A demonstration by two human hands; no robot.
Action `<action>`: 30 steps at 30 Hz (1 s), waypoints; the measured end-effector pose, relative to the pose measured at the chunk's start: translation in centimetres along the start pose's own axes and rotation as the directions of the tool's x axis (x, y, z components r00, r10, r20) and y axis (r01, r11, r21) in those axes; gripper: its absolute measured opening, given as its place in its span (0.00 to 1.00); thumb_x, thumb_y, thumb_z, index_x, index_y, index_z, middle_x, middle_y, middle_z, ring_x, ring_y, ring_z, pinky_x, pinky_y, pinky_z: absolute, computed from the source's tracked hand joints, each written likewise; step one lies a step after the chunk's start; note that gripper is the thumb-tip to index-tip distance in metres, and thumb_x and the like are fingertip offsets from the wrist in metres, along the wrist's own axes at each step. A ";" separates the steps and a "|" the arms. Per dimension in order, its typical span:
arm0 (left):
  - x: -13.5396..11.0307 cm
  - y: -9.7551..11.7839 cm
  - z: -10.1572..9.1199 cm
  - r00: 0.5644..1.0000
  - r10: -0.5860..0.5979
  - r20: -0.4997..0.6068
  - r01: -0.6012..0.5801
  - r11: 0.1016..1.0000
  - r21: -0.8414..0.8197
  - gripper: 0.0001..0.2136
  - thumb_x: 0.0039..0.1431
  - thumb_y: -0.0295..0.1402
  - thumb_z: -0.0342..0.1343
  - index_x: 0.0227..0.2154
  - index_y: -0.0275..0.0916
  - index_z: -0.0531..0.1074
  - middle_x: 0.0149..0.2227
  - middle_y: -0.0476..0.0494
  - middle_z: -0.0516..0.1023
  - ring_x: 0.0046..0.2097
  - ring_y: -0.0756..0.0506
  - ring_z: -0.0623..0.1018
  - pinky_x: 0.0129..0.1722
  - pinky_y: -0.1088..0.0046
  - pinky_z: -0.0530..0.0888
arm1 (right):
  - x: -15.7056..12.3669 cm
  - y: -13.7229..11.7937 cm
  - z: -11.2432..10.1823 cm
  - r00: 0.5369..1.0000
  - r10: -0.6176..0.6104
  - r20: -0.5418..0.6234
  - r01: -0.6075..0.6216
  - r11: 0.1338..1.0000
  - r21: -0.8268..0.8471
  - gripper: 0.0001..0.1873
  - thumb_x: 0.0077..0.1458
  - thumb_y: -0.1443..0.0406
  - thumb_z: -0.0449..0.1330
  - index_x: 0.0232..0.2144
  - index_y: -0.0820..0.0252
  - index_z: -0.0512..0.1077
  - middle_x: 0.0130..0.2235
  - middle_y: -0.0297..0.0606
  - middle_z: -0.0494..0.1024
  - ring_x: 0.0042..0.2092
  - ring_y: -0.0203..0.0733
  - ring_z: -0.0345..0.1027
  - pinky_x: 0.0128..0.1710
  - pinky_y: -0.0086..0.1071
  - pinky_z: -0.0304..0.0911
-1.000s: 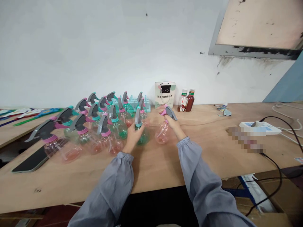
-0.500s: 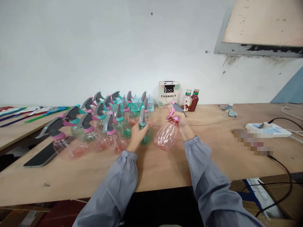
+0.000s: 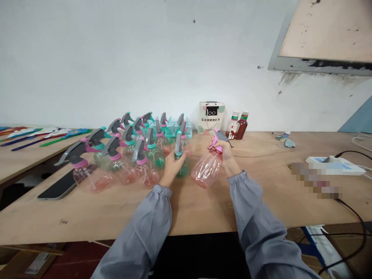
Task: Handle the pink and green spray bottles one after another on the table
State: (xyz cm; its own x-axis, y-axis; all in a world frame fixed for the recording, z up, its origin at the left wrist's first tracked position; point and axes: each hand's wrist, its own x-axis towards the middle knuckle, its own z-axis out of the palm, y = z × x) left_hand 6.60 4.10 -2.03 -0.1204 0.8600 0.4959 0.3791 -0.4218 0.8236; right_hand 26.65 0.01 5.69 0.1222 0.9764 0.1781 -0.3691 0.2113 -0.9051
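My right hand (image 3: 227,156) grips the neck of a pink spray bottle (image 3: 207,169) with a grey trigger head and holds it tilted, lifted off the wooden table (image 3: 203,205). My left hand (image 3: 172,167) wraps round a green spray bottle (image 3: 180,159) that stands upright on the table. To the left stands a cluster of several pink and green spray bottles (image 3: 128,155) with grey trigger heads.
A black phone (image 3: 62,185) lies at the left beside the bottles. At the back wall stand a small printed box (image 3: 212,117) and two drink bottles (image 3: 238,125). A power strip (image 3: 334,164) with cables sits at the right. Coloured strips (image 3: 43,135) lie on a side table.
My right hand has lifted the pink bottle from standing on the table and tilted it toward me. My left hand has stayed on the green bottle. The view has shifted slightly.
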 end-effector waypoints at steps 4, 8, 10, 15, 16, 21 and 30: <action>0.0 -0.1 0.1 1.000 0.015 0.013 -0.015 1.000 -0.001 0.16 0.54 0.46 0.57 0.36 0.38 0.77 0.37 0.43 0.83 0.41 0.43 0.80 0.45 0.69 0.73 | 0.0 0.3 0.3 0.996 0.014 0.093 -0.019 0.998 0.053 0.14 0.30 0.66 0.59 0.28 0.54 0.71 0.29 0.33 0.80 0.40 0.49 0.77 0.39 0.38 0.72; 0.0 0.0 0.1 1.000 0.009 0.009 -0.009 1.000 0.024 0.16 0.54 0.46 0.57 0.35 0.38 0.77 0.37 0.43 0.83 0.41 0.43 0.80 0.45 0.69 0.73 | 0.0 0.4 0.6 0.996 -0.015 0.088 0.010 0.998 0.055 0.13 0.29 0.68 0.59 0.25 0.55 0.71 0.25 0.31 0.78 0.34 0.45 0.75 0.36 0.36 0.70; 0.0 0.0 0.0 1.000 0.007 0.011 -0.008 1.000 0.027 0.16 0.54 0.47 0.57 0.36 0.38 0.77 0.37 0.42 0.83 0.42 0.43 0.80 0.46 0.69 0.73 | 0.1 0.4 0.4 1.000 0.007 0.028 -0.009 0.998 0.066 0.10 0.28 0.68 0.58 0.22 0.55 0.69 0.21 0.29 0.74 0.27 0.40 0.70 0.30 0.33 0.68; -0.1 0.2 -0.1 1.000 0.014 0.020 -0.015 0.999 0.031 0.17 0.55 0.47 0.57 0.37 0.38 0.77 0.38 0.42 0.83 0.43 0.42 0.80 0.47 0.69 0.73 | 0.2 0.5 0.1 0.997 0.042 0.061 -0.046 0.997 0.058 0.11 0.29 0.67 0.59 0.24 0.55 0.72 0.25 0.31 0.77 0.30 0.41 0.72 0.31 0.33 0.67; -0.1 0.2 -0.1 1.000 0.011 0.019 -0.012 0.999 0.032 0.16 0.55 0.47 0.57 0.37 0.38 0.77 0.38 0.42 0.83 0.43 0.42 0.80 0.46 0.69 0.73 | 0.2 0.6 0.1 0.996 0.043 0.080 -0.046 0.998 0.040 0.13 0.30 0.67 0.60 0.26 0.54 0.73 0.27 0.31 0.79 0.32 0.43 0.74 0.32 0.34 0.68; -0.2 0.5 -0.1 1.000 -0.002 0.025 0.002 1.000 0.022 0.16 0.55 0.46 0.58 0.37 0.37 0.77 0.37 0.43 0.83 0.41 0.43 0.80 0.45 0.70 0.73 | 0.3 0.8 -0.1 0.999 -0.018 0.028 0.018 1.000 0.012 0.13 0.31 0.67 0.60 0.27 0.55 0.72 0.26 0.30 0.77 0.31 0.41 0.73 0.35 0.35 0.69; -0.2 0.4 -0.1 1.000 0.004 0.024 -0.005 1.000 0.016 0.17 0.55 0.46 0.58 0.37 0.37 0.77 0.36 0.43 0.82 0.41 0.43 0.80 0.45 0.70 0.73 | -0.1 0.3 0.2 0.998 0.015 0.063 -0.015 1.000 -0.011 0.16 0.31 0.68 0.60 0.29 0.54 0.74 0.30 0.30 0.80 0.35 0.41 0.74 0.33 0.32 0.67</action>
State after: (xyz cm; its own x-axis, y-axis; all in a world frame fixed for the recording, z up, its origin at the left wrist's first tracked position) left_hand 6.67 3.70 -1.73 -0.0966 0.8649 0.4925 0.3942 -0.4211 0.8168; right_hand 26.36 -0.05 5.48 0.0586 0.9804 0.1879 -0.3608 0.1963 -0.9117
